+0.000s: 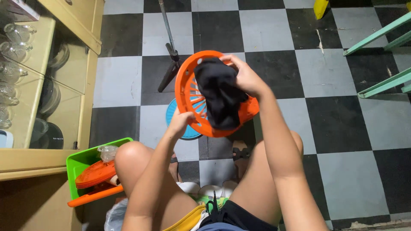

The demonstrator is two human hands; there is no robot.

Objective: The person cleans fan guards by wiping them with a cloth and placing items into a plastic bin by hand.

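Observation:
An orange round slotted plastic plate (187,92) is held up tilted over the checkered floor in front of my knees. My left hand (179,123) grips its lower rim. My right hand (246,77) presses a black cloth (219,93) against the plate's inner face; the cloth hangs down across the middle and covers much of it.
A green bin (81,161) at lower left holds a stack of similar orange plates (96,173) and a clear plastic bag. A glass-front cabinet (47,81) with glassware stands at left. A tripod leg (171,55), a blue round item (173,112) under the plate, and green chair legs (381,85) are on the floor.

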